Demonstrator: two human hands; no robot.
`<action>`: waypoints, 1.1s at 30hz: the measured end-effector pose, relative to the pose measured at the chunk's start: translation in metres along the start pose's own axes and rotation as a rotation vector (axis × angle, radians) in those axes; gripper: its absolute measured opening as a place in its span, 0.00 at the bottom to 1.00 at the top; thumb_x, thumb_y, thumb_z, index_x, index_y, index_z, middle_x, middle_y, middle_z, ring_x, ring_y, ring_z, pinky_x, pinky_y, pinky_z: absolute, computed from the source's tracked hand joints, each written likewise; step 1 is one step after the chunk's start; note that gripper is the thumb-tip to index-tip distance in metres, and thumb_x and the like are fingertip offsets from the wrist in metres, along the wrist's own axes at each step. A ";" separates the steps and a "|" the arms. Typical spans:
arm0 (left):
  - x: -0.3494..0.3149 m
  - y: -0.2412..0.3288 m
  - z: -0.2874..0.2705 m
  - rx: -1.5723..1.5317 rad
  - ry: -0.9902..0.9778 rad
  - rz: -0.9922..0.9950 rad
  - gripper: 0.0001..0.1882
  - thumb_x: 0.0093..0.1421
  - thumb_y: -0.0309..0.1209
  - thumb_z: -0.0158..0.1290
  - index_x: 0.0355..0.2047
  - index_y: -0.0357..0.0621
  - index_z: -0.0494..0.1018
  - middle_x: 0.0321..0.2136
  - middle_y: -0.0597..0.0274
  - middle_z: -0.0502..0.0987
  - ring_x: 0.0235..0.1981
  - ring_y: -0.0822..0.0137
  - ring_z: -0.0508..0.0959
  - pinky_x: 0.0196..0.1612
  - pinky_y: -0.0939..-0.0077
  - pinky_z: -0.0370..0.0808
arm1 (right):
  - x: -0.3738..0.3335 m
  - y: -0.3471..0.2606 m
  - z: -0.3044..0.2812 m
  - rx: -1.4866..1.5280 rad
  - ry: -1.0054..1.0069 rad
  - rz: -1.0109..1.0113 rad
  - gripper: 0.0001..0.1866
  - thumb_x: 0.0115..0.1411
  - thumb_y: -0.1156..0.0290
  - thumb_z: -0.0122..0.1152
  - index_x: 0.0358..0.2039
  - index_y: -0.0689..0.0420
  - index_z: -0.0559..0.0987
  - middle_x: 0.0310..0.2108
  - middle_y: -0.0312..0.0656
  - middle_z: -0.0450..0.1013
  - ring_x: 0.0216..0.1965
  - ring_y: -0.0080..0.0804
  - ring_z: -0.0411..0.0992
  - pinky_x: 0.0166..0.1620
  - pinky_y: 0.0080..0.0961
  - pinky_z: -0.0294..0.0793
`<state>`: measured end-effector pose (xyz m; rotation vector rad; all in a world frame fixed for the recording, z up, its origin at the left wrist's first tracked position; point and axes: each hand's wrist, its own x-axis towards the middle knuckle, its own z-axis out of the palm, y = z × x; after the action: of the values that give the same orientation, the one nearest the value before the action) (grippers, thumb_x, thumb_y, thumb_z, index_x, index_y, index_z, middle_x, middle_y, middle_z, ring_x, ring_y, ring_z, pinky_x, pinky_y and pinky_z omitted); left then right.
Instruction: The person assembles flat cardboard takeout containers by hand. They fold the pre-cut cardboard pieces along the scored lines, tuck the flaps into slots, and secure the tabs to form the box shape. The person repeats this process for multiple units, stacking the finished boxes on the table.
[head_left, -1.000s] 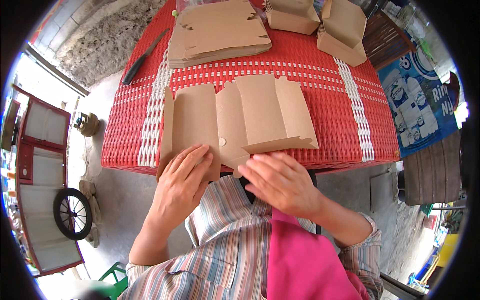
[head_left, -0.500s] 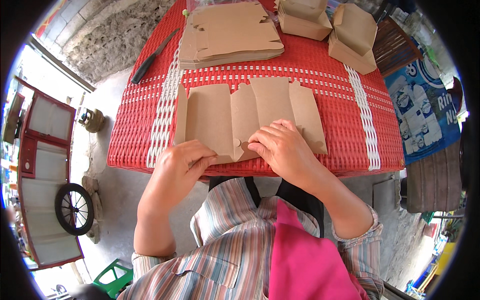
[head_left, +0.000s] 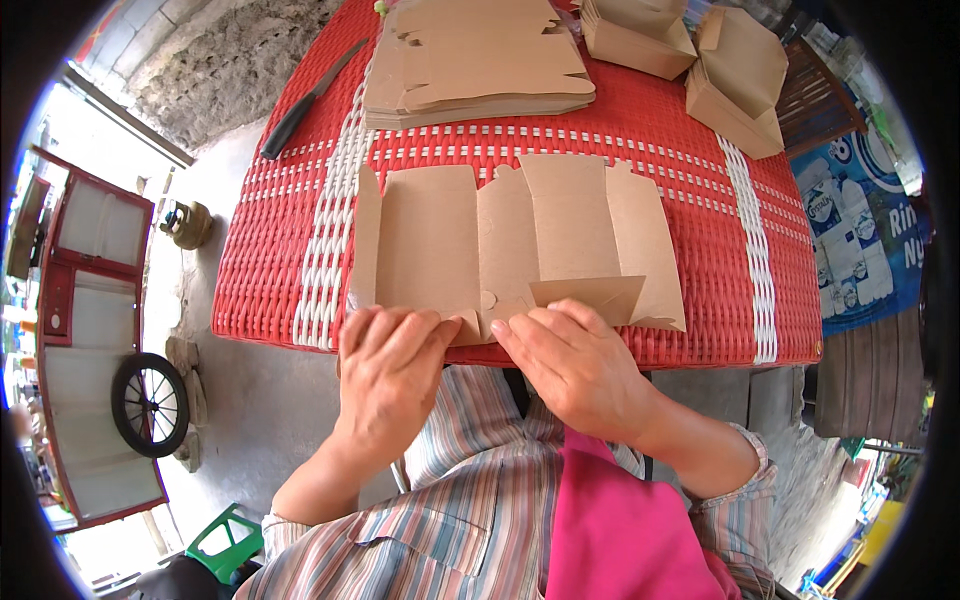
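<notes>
A brown cardboard box blank (head_left: 430, 225) lies partly unfolded before me at the near edge of the red woven table. Creases divide it into panels, and its left side flap stands up. My left hand (head_left: 390, 360) is closed on the near edge of the left panel, thumb and fingers pinching the flap there. With bent fingers, my right hand (head_left: 575, 360) grips the near edge further right, where a flap (head_left: 590, 295) is folded up over the panel. The fingertips of both hands are partly hidden behind the cardboard.
A stack of flat box blanks (head_left: 480, 60) lies at the back of the table (head_left: 270, 240). Left of it is a knife (head_left: 310, 100) with a black handle. Folded open boxes (head_left: 640, 40) and another box (head_left: 738, 85) stand at the back right.
My right hand has moved down to the near edge, and a flap there now stands folded up. My left hand has shifted slightly right along the edge. The whole view has shifted a little.
</notes>
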<state>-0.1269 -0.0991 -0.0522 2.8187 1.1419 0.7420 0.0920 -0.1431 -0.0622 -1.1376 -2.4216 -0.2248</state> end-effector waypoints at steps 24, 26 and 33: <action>-0.019 -0.008 -0.005 0.038 -0.182 -0.069 0.28 0.53 0.35 0.59 0.56 0.41 0.73 0.59 0.64 0.71 0.60 0.68 0.72 0.70 0.51 0.43 | 0.012 -0.008 0.000 -0.114 -0.169 0.140 0.29 0.55 0.51 0.64 0.54 0.53 0.78 0.38 0.37 0.70 0.42 0.27 0.68 0.45 0.34 0.65; -0.019 -0.012 -0.008 0.022 -0.183 -0.076 0.27 0.53 0.35 0.59 0.54 0.41 0.74 0.58 0.65 0.72 0.60 0.68 0.72 0.70 0.50 0.42 | 0.012 -0.007 -0.002 -0.103 -0.178 0.142 0.29 0.55 0.51 0.64 0.55 0.53 0.78 0.38 0.37 0.70 0.42 0.27 0.68 0.45 0.33 0.65; -0.008 -0.039 -0.025 -0.086 -0.229 -0.065 0.19 0.52 0.30 0.61 0.46 0.44 0.80 0.55 0.66 0.75 0.59 0.64 0.73 0.70 0.49 0.47 | 0.007 -0.007 -0.002 -0.106 -0.215 0.139 0.33 0.53 0.51 0.66 0.59 0.47 0.75 0.43 0.38 0.71 0.43 0.30 0.67 0.49 0.35 0.64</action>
<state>-0.1682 -0.0797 -0.0410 2.6952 1.1286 0.4390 0.0834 -0.1433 -0.0573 -1.4379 -2.5265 -0.1978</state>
